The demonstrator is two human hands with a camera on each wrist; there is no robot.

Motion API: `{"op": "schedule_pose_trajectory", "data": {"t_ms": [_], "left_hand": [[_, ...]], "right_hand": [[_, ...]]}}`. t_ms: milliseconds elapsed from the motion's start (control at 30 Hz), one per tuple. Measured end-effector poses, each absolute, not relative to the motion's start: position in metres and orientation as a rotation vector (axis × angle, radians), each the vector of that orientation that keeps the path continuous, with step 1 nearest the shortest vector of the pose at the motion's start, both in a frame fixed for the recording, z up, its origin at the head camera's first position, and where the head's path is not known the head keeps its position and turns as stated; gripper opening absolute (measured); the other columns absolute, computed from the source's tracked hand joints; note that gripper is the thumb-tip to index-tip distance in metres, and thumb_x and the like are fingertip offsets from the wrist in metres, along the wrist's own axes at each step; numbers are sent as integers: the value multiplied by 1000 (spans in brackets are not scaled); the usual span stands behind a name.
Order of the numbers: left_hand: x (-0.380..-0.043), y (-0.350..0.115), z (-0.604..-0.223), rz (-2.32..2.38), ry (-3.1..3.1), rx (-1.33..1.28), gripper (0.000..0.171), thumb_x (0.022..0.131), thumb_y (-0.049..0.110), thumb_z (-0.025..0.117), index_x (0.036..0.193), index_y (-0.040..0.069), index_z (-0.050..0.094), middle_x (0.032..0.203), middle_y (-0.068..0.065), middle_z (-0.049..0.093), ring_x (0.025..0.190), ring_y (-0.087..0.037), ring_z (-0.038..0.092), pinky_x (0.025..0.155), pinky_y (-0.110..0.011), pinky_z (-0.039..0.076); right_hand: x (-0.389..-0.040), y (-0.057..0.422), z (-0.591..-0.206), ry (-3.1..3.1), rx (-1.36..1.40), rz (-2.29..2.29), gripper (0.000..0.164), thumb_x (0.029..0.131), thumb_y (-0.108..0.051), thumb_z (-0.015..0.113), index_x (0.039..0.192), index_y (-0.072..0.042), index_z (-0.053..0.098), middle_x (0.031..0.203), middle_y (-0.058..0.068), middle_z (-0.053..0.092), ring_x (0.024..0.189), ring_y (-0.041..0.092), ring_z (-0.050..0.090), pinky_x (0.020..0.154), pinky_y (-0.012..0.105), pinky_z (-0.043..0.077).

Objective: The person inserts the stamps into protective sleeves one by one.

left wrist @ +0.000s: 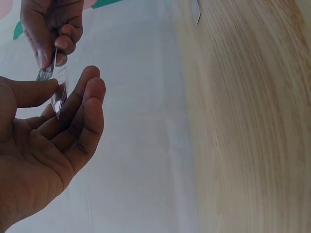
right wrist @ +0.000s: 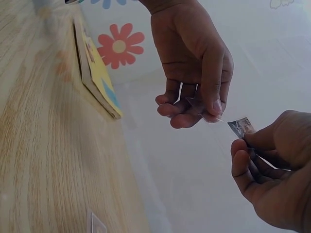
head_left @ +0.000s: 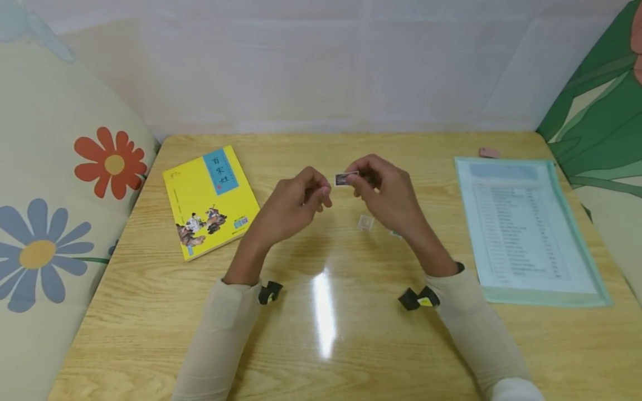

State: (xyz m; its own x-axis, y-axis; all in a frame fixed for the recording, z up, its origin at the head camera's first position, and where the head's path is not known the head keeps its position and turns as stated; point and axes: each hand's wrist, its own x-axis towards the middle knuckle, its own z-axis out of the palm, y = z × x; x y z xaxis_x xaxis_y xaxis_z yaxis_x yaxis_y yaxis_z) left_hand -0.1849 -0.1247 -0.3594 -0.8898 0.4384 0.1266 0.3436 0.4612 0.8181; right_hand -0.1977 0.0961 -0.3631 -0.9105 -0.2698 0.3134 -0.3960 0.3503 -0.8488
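Between the thumb and fingers of my right hand (head_left: 386, 189) is a small stamp-like picture (head_left: 343, 179) with a dark image and a white border. My left hand (head_left: 296, 203) is just to its left and pinches a thin clear plastic piece (left wrist: 59, 94), shiny in the left wrist view. The right wrist view shows the plastic's edge reaching toward the picture (right wrist: 239, 127); whether they touch, I cannot tell. Below the right hand, a small clear-edged square (head_left: 365, 223) lies on the table. Another small piece (head_left: 396, 234) is mostly hidden by the right wrist.
A yellow book (head_left: 210, 206) lies at the left of the wooden table (head_left: 321, 367). To the right is a pale green clear folder (head_left: 531, 234) with a printed sheet inside. A small pink block (head_left: 489, 152) sits behind the folder. A white cloth (head_left: 321, 67) hangs at the back.
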Motion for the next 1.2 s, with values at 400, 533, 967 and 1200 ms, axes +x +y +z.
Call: {"op": "schedule_pose_trajectory", "data": {"t_ms": [400,533,967,1200], "left_hand": [[-185,-124,-360,1416,2595,697,16,108,21,49,113,8,55,95,-6,68,82,-16,64,67,-36,55],[-185,-124,-360,1420,2590,687,17,108,22,49,113,7,56,95,-5,68,82,-16,65,67,-36,55],[-185,-122,-358,1437,2588,691,17,107,21,50,114,7,56,96,-4,68,84,-15,66,68,-35,56],[-185,-123,-359,1458,2586,698,17,107,20,50,114,6,56,95,-3,68,84,-17,66,67,-35,56]], "right_hand": [[-199,97,-364,-2487,613,1610,14,101,-24,64,109,-13,66,88,-3,66,70,14,61,58,28,48],[-199,96,-364,-2479,622,1610,15,101,-25,64,109,-13,66,88,-3,65,69,12,60,58,28,48],[-199,97,-364,-2455,614,1675,17,100,-27,64,109,-13,66,87,-1,66,71,19,62,57,28,48],[-199,96,-365,-2444,613,1662,16,101,-26,65,109,-12,66,87,-1,66,73,25,64,58,28,50]]}}
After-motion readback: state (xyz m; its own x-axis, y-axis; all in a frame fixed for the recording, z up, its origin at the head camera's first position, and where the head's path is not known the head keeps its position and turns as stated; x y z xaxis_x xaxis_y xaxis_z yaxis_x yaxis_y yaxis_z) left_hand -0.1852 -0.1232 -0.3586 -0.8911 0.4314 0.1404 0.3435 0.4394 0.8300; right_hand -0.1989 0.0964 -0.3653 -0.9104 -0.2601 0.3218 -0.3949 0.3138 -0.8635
